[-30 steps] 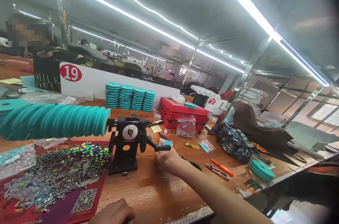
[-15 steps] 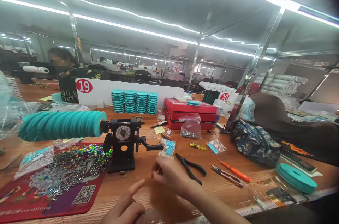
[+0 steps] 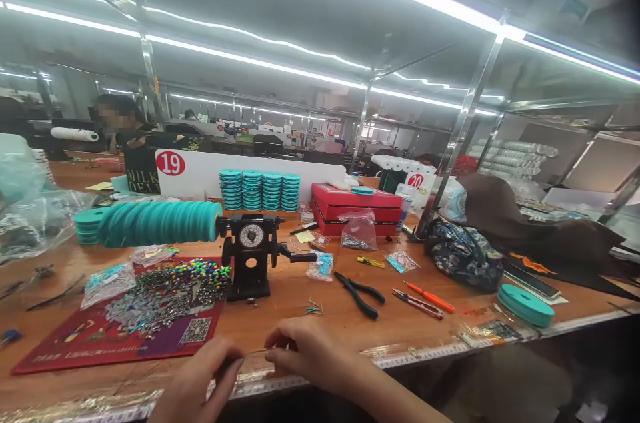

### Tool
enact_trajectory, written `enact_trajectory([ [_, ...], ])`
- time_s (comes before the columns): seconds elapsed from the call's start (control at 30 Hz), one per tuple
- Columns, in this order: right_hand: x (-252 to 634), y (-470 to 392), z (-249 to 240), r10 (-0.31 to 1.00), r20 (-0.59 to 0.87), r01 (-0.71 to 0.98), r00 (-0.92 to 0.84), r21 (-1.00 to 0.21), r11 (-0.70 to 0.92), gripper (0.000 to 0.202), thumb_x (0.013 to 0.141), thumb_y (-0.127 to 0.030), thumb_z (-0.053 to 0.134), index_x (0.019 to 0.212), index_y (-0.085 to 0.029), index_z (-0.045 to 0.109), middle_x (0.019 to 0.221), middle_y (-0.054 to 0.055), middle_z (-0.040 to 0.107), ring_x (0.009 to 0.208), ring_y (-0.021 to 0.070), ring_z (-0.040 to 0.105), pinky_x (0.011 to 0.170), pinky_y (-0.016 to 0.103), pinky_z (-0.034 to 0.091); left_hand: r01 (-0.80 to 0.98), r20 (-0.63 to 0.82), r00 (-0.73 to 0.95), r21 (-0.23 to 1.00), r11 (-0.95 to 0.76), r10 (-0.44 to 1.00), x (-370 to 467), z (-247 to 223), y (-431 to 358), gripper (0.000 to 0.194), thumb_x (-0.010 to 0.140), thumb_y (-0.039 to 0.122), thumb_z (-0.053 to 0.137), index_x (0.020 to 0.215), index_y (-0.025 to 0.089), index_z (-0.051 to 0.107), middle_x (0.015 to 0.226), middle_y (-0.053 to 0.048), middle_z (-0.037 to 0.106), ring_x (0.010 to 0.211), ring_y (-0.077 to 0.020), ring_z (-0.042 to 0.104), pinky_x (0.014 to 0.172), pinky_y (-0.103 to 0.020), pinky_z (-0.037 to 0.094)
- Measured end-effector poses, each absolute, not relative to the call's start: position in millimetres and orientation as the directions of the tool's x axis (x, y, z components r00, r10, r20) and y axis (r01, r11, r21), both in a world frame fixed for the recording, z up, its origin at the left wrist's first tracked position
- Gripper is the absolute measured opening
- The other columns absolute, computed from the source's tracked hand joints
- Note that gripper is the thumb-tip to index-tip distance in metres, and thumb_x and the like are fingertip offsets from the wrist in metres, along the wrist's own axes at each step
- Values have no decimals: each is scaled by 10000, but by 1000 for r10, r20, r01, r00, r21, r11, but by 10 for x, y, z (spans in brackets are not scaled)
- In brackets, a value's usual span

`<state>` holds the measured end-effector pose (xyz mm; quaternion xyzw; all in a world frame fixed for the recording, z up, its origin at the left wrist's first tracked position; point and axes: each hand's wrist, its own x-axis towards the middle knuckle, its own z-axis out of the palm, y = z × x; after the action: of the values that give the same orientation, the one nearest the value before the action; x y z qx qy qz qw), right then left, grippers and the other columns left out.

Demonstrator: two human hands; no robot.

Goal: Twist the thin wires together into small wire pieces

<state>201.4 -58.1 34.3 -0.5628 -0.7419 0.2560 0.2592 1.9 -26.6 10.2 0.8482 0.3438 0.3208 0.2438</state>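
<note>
Fingers of left hand (image 3: 200, 380) and right hand (image 3: 317, 353) curled near table (image 3: 293, 286) edge; can't tell if closed on anything.

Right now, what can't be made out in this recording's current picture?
Head view:
- Whether left hand and right hand hold anything: fingers cover it, too fine.
- Dial reading on black winder: too small.
- Inside red box: closed lid.
- Left forearm: bottom edge.
</note>
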Motion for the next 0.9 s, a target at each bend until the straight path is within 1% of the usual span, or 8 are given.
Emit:
enact_trajectory([
  [0.1,1980,-625,355,962,83,654,-259,-718,238,162,777,-235,518,794,-166,664,691,2,645,609,85,547,546,142,355,489,307,503,670,-558,808,-144,119,-255,137,826,310,433,750,228,512,686,44,605,627,-117,597,588,-165,446],
  [0.2,1876,-667,299,966,56,607,-253,-768,203,199,791,-231,492,767,-154,674,604,-9,625,523,71,511,504,140,343,525,264,478,679,-514,838,-246,89,-265,146,827,316,425,742,228,506,665,41,601,616,-129,597,571,-186,447],
  [0.37,1625,-662,150,984,28,627,-175,-768,133,200,750,-173,489,729,-159,687,519,-26,583,458,65,463,456,147,310,511,185,489,732,-451,853,-251,85,-363,159,840,290,386,741,225,494,558,67,554,440,-104,564,547,-198,451],
  [0.47,1544,-625,122,988,5,582,-157,-808,97,209,755,-202,487,732,-160,690,523,-22,577,442,61,437,428,146,290,506,108,506,767,-395,856,-180,135,-404,165,841,299,374,756,226,495,467,83,528,395,-105,542,484,-183,433],
  [0.57,1533,-604,147,988,-55,506,-145,-862,26,204,755,-234,497,771,-162,688,519,-27,560,412,53,413,398,142,278,511,31,519,789,-340,854,-122,179,-394,204,851,305,349,772,218,515,490,67,551,406,-109,533,422,-177,407],
  [0.63,1551,-605,168,983,-104,443,-151,-896,-27,195,747,-230,506,791,-158,681,514,-32,548,397,48,397,383,139,276,507,71,539,769,-391,839,-112,181,-366,199,845,286,371,742,212,525,559,48,578,490,-113,563,473,-177,422],
  [0.77,1603,-622,168,969,-164,323,-185,-941,-98,196,739,-249,522,814,-129,657,529,-32,537,388,43,380,365,138,282,513,185,589,667,-541,787,-127,112,-314,177,840,242,402,726,208,532,712,18,617,662,-128,595,616,-199,442],
  [0.9,1631,-626,131,970,-183,276,-159,-952,-134,189,743,-254,516,784,-117,639,502,-45,498,374,38,373,352,139,265,488,277,646,567,-663,712,-113,29,-296,160,844,212,408,772,217,551,752,6,614,710,-132,602,647,-202,448],
])
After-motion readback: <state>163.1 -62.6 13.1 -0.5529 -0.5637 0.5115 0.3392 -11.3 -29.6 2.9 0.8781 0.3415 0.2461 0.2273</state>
